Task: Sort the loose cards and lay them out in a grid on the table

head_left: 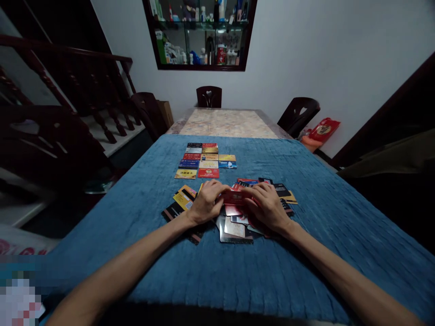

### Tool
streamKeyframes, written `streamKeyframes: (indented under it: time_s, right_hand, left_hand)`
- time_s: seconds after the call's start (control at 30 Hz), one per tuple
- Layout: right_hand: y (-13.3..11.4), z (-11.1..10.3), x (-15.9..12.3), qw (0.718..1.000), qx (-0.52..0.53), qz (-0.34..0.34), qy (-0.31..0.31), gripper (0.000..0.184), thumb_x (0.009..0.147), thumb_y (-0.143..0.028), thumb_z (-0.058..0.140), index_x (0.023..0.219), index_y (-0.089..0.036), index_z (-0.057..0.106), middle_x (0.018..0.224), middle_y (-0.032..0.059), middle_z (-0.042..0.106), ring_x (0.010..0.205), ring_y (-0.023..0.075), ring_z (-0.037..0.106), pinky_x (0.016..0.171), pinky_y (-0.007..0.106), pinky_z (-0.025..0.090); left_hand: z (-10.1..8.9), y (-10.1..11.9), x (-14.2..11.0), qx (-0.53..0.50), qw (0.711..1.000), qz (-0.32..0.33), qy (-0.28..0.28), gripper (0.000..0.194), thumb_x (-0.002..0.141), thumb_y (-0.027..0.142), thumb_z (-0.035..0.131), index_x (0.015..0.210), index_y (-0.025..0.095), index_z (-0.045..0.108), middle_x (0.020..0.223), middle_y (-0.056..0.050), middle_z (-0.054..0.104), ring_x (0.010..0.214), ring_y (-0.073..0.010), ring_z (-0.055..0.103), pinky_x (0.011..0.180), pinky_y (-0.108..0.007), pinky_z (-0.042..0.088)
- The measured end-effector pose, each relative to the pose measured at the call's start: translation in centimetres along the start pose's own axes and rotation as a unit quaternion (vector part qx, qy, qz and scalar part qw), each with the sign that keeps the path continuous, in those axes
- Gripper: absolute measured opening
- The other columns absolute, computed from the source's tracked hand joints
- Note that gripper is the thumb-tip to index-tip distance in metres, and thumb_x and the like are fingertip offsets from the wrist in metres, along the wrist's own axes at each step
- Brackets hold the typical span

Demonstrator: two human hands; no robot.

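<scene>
A red plastic card (pixel 234 197) is pinched between my two hands, just above a loose pile of cards. My left hand (pixel 208 202) has its fingers closed on the card's left end. At its right end my right hand (pixel 267 206) grips it. Under and around the hands lie scattered cards, among them a black card (pixel 174 211), a yellow card (pixel 183 200) and a pale card (pixel 234 227). Farther up, several cards lie face up in neat rows, including a red card (pixel 208 173) and a blue card (pixel 227 165). My hands hide part of the pile.
A blue cloth (pixel 136 217) covers the near part of the table, and the marbled tabletop (pixel 231 122) shows beyond it. Dark wooden chairs (pixel 209 96) stand around. A red bag (pixel 324 130) is at the right wall, and a stair railing (pixel 68 52) at the left.
</scene>
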State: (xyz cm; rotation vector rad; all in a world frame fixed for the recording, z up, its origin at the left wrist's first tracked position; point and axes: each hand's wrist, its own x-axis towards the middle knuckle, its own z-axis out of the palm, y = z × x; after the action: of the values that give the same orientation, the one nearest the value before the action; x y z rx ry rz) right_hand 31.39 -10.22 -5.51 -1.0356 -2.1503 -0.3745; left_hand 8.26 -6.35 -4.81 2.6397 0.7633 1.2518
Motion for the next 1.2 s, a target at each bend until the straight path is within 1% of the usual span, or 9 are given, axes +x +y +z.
streamKeyframes:
  time_s: [0.2, 0.3, 0.43, 0.67, 0.77, 0.9, 0.97, 1.1, 1.2]
  right_hand:
    - [0.2, 0.7, -0.7, 0.997, 0.035, 0.065, -0.013, 0.026, 0.098, -0.026, 0.050, 0.121, -0.021, 0.060, 0.094, 0.0078, 0.071, 0.084, 0.0238, 0.060, 0.078, 0.038, 0.045]
    - [0.2, 0.9, -0.9, 0.994, 0.051, 0.096, -0.009, 0.025, 0.097, -0.025, 0.052, 0.120, -0.021, 0.060, 0.099, 0.0087, 0.072, 0.085, 0.0244, 0.062, 0.077, 0.039, 0.046]
    - [0.2, 0.9, -0.9, 0.991, 0.039, 0.127, -0.011, 0.024, 0.094, -0.025, 0.055, 0.118, -0.021, 0.061, 0.094, 0.0081, 0.072, 0.083, 0.0252, 0.062, 0.076, 0.039, 0.046]
    - [-0.1, 0.7, -0.4, 0.991, 0.036, 0.129, -0.016, 0.020, 0.095, -0.024, 0.052, 0.111, -0.019, 0.062, 0.092, 0.0090, 0.070, 0.081, 0.0247, 0.060, 0.076, 0.038, 0.046]
    - [-0.1, 0.7, -0.3, 0.992, 0.041, 0.118, -0.024, 0.024, 0.093, -0.023, 0.053, 0.116, -0.018, 0.060, 0.097, 0.0101, 0.070, 0.085, 0.0258, 0.060, 0.079, 0.040, 0.046]
    - [0.1, 0.8, -0.3, 0.994, 0.032, 0.093, -0.037, 0.038, 0.092, -0.027, 0.056, 0.128, -0.017, 0.054, 0.109, 0.0134, 0.069, 0.095, 0.0293, 0.059, 0.084, 0.045, 0.047]
    - [0.2, 0.9, -0.4, 0.995, 0.033, 0.085, -0.044, 0.043, 0.092, -0.030, 0.057, 0.132, -0.017, 0.052, 0.110, 0.0140, 0.068, 0.097, 0.0302, 0.059, 0.085, 0.047, 0.047]
    - [0.3, 0.9, -0.1, 0.994, 0.046, 0.082, -0.052, 0.045, 0.094, -0.032, 0.055, 0.137, -0.020, 0.049, 0.107, 0.0127, 0.066, 0.096, 0.0294, 0.057, 0.085, 0.048, 0.049]
    - [0.2, 0.6, 0.3, 0.994, 0.052, 0.077, -0.062, 0.049, 0.093, -0.033, 0.056, 0.139, -0.020, 0.048, 0.111, 0.0138, 0.063, 0.101, 0.0303, 0.054, 0.087, 0.049, 0.049]
  left_hand:
    - [0.1, 0.0, -0.1, 0.031, 0.999, -0.014, -0.040, 0.025, 0.088, 0.007, 0.049, 0.108, 0.016, 0.060, 0.094, -0.007, 0.068, 0.092, -0.0223, 0.057, 0.081, -0.036, 0.043]
    - [0.2, 0.1, -0.2, 0.041, 0.997, -0.031, -0.065, 0.028, 0.087, 0.007, 0.049, 0.112, 0.015, 0.058, 0.099, -0.008, 0.069, 0.094, -0.0230, 0.057, 0.083, -0.037, 0.042]
    - [0.1, 0.4, -0.2, 0.055, 0.993, -0.054, -0.094, 0.032, 0.087, 0.009, 0.050, 0.118, 0.015, 0.055, 0.106, -0.009, 0.069, 0.099, -0.0247, 0.057, 0.086, -0.039, 0.041]
    - [0.1, 0.9, -0.1, 0.069, 0.987, -0.081, -0.122, 0.038, 0.088, 0.012, 0.050, 0.125, 0.014, 0.050, 0.114, -0.012, 0.068, 0.102, -0.0271, 0.057, 0.087, -0.042, 0.039]
    - [0.1, 0.8, 0.1, 0.070, 0.986, -0.093, -0.123, 0.039, 0.087, 0.011, 0.050, 0.125, 0.015, 0.051, 0.114, -0.011, 0.068, 0.103, -0.0272, 0.058, 0.089, -0.042, 0.040]
    - [-0.1, 0.6, 0.2, 0.071, 0.984, -0.100, -0.128, 0.038, 0.086, 0.012, 0.051, 0.125, 0.016, 0.051, 0.114, -0.011, 0.067, 0.103, -0.0271, 0.058, 0.089, -0.042, 0.040]
    - [-0.2, 0.6, 0.3, 0.069, 0.984, -0.100, -0.132, 0.038, 0.086, 0.013, 0.052, 0.124, 0.016, 0.051, 0.115, -0.012, 0.067, 0.104, -0.0272, 0.057, 0.090, -0.043, 0.041]
    - [-0.5, 0.7, 0.5, 0.077, 0.982, -0.110, -0.135, 0.039, 0.085, 0.013, 0.052, 0.125, 0.015, 0.052, 0.116, -0.012, 0.066, 0.106, -0.0283, 0.057, 0.092, -0.045, 0.042]
    - [-0.9, 0.8, 0.8, 0.073, 0.980, -0.120, -0.141, 0.041, 0.084, 0.012, 0.053, 0.124, 0.015, 0.052, 0.117, -0.012, 0.065, 0.108, -0.0285, 0.056, 0.093, -0.045, 0.044]
